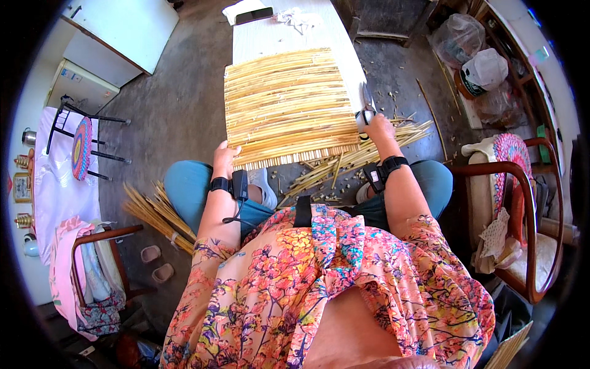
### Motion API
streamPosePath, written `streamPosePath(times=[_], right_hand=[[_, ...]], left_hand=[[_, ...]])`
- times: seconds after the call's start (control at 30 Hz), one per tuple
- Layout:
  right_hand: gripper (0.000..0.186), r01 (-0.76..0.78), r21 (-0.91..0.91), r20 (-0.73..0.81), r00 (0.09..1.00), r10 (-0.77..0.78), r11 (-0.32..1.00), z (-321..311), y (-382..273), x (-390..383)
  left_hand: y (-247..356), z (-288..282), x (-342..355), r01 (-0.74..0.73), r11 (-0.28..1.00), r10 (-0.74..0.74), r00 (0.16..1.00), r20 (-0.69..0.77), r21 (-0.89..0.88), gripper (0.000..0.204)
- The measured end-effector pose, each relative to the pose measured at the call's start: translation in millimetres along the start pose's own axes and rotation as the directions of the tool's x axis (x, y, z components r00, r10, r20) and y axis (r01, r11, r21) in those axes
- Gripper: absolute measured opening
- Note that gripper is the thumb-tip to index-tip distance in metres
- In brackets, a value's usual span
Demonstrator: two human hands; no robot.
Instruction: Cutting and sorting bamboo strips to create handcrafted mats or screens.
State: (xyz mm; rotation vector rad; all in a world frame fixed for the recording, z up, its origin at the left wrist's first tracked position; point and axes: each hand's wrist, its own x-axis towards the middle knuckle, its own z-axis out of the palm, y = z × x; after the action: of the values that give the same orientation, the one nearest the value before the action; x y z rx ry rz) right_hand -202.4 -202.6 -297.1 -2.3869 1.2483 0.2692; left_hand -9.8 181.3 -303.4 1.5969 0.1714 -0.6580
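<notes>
A woven mat of yellow straw stalks lies on the narrow white table, its near edge reaching toward my body. My left hand grips the mat's near left corner, fingers curled at the edge. At the mat's right, my right hand is closed on the black handles of a pair of scissors, whose blades point away from me. Loose straw stalks lie below and right of the mat, with many small cut bits on the floor around them.
Straw bundles lie by my left leg. A cushioned chair stands close on my right, another chair at left. Slippers sit on the grey floor. Plastic bags fill the back right; a white cabinet stands back left.
</notes>
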Motion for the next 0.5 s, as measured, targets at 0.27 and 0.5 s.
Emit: streamPosePath(times=[0.27,0.5], right_hand=[[0.046,0.014,-0.054,-0.05,0.999,-0.017,0.998,25,32,22],[0.028,0.265,-0.499,-0.05,0.942,-0.333,0.825,-34,117,70]], left_hand=[[0,6,6,-0.007,1.0,0.007,0.999,0.033,-0.003,0.035],[7,10,39,-0.259,0.646,0.428,0.902,-0.06,0.718,0.044]])
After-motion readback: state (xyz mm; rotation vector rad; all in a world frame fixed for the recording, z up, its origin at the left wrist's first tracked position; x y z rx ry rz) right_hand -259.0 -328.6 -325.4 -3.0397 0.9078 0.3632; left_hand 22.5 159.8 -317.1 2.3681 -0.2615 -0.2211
